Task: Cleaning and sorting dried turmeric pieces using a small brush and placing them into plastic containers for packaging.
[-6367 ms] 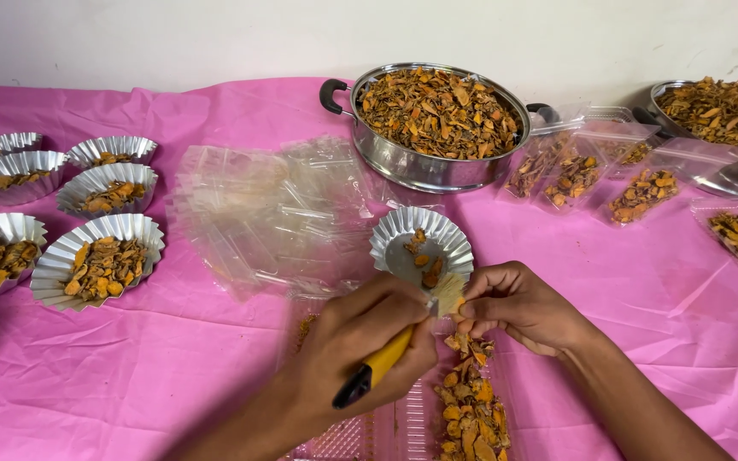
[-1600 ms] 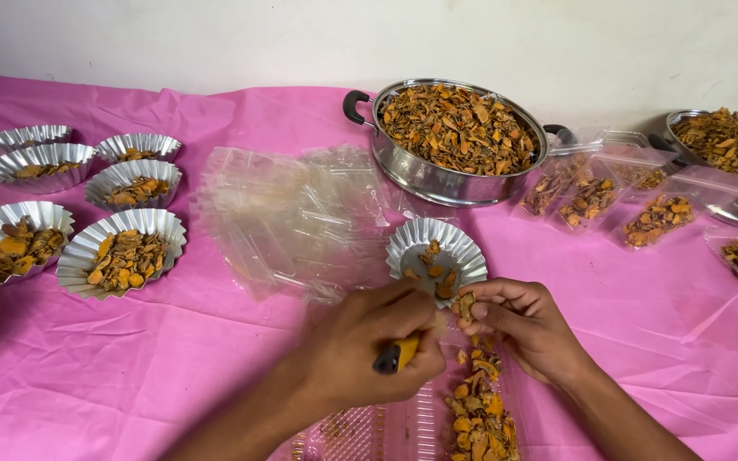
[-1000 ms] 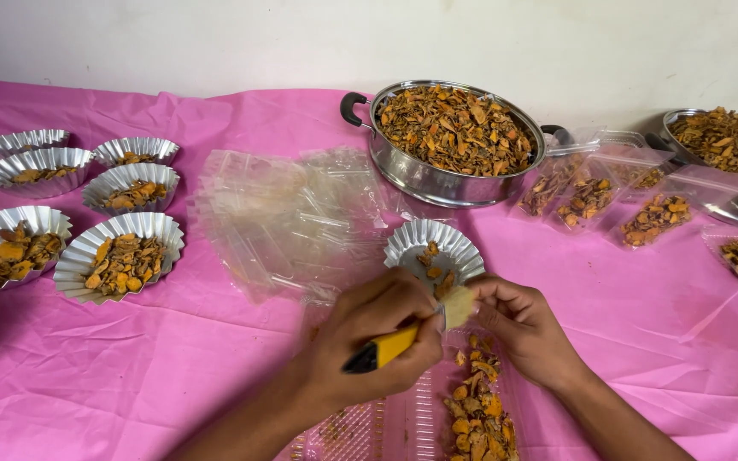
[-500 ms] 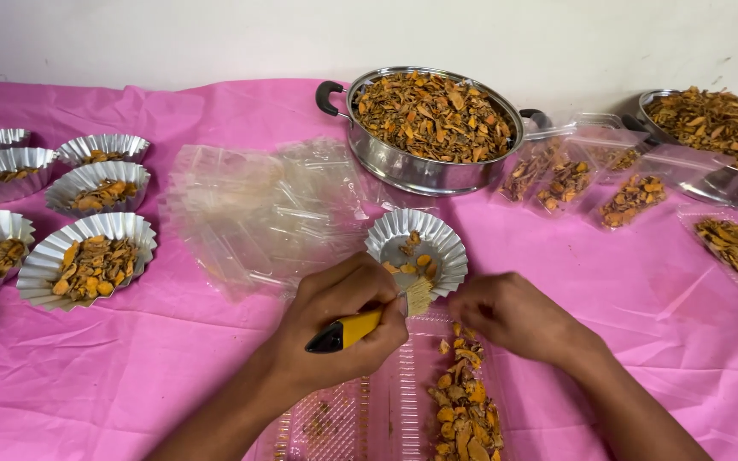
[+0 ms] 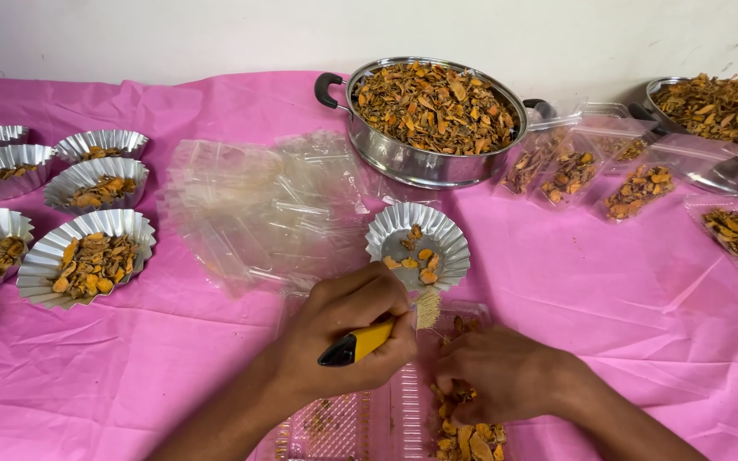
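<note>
two hands at work over the clear tray, brushing and sorting dried orange pieces.

your left hand [image 5: 348, 329] grips the yellow-handled brush [image 5: 377, 337], bristles up beside the foil cup [image 5: 418, 246], which holds only a few pieces. your right hand [image 5: 506, 376] presses palm-down on the chips in the clear plastic tray [image 5: 369, 427], seemingly pinching one; whether it holds any i cannot tell. next you likely need a clean piece lifted into that cup.

- Brush [image 5: 386, 331]: yellow handle with black end, pale bristles; lies roughly level, bristles pointing toward the foil cup, gripped in the left hand [image 5: 348, 333].
- Dried orange pieces [image 5: 463, 427]: loose heap in a clear plastic tray [image 5: 343, 431] at the near table edge, under the right hand [image 5: 497, 371].
- Foil cup [image 5: 418, 243]: fluted, silver, upright, a few orange pieces inside, just beyond the bristles.
</note>
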